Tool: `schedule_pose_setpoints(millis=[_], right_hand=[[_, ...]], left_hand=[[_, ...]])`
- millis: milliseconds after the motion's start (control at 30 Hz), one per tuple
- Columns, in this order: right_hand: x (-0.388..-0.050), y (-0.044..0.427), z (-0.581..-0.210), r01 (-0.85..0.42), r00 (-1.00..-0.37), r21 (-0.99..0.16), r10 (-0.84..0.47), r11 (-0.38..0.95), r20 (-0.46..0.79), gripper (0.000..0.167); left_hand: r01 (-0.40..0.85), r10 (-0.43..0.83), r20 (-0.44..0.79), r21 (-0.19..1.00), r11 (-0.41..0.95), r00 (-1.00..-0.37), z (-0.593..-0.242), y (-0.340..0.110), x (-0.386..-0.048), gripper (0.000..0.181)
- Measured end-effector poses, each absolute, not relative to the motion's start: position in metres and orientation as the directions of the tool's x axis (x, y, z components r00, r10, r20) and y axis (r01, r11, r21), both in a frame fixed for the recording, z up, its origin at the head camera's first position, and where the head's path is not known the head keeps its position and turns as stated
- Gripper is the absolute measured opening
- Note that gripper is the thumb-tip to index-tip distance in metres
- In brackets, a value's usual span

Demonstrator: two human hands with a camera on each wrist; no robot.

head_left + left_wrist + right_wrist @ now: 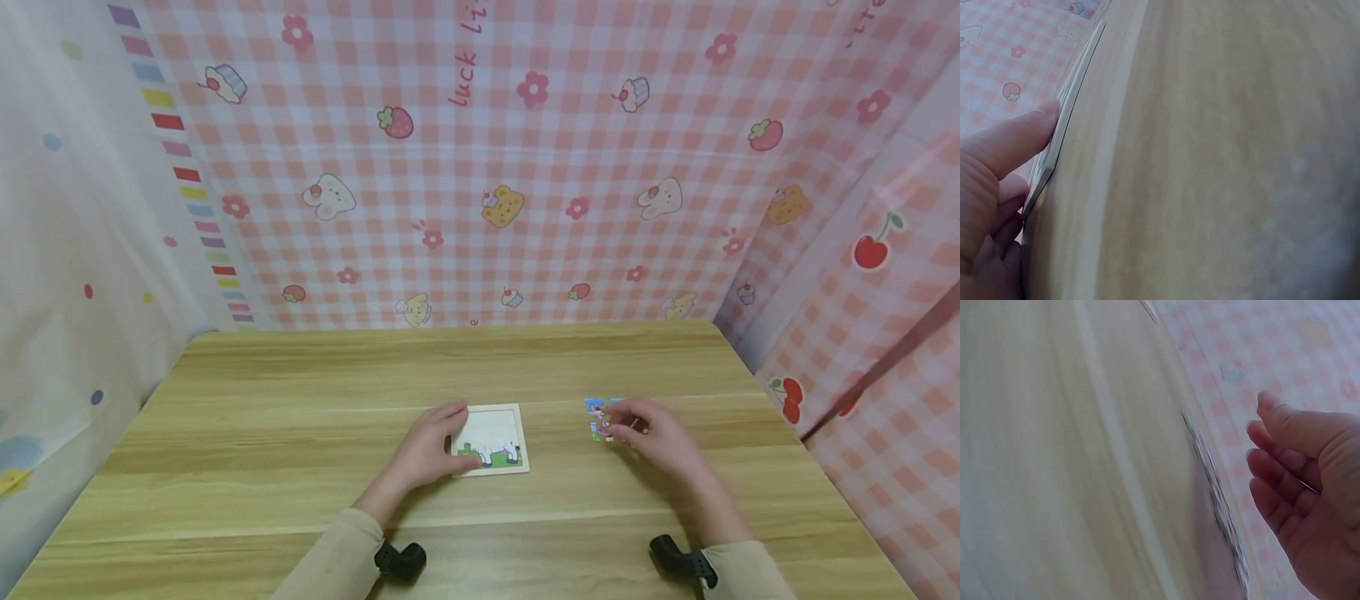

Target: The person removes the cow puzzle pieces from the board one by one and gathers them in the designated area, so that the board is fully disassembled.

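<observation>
The left hand (427, 446) holds a wooden jigsaw tray (487, 422) by its left side, between thumb and fingers. Right of that thumb, fitted puzzle pieces (506, 455) in the tray's near part show white legs on green; bare tray floor extends right of the fingertips. The right hand (663, 437) grips nothing, its fingers loosely bent; loose puzzle pieces (596, 407) lie below its fingertips, partly hidden.

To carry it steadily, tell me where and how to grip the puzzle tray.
I'd pinch the puzzle tray by its right rim, coming from the right: that thin, straight rim lies free, while the left hand holds the opposite side.
</observation>
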State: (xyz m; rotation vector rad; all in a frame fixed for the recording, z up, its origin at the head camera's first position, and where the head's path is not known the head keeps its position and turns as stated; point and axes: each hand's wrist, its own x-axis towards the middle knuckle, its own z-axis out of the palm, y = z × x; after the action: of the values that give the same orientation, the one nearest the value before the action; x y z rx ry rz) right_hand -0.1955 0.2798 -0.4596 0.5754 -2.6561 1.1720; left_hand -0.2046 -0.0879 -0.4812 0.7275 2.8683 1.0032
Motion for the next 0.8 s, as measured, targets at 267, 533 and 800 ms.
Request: schedule_pose_setpoints(millis=[267, 533, 800], right_hand=[[-0.198, 0.237, -0.458, -0.469, -0.878, -0.67, -0.386, 0.576, 0.283, 0.022], [-0.204, 0.201, -0.45, -0.498, -0.848, -0.695, -0.456, 0.518, 0.268, 0.033], [-0.206, 0.164, -0.449, -0.535, -0.809, -0.684, -0.533, 0.496, 0.247, 0.034]], left_hand=[[0.425, 0.44, 0.158, 0.662, 0.617, -0.884, -0.48, -0.088, -0.21, 0.069], [0.351, 0.34, 0.174, 0.741, 0.573, -0.924, -0.469, -0.086, -0.22, 0.052], [0.362, 0.349, 0.181, 0.735, 0.573, -0.919, -0.469, -0.091, -0.228, 0.042]])
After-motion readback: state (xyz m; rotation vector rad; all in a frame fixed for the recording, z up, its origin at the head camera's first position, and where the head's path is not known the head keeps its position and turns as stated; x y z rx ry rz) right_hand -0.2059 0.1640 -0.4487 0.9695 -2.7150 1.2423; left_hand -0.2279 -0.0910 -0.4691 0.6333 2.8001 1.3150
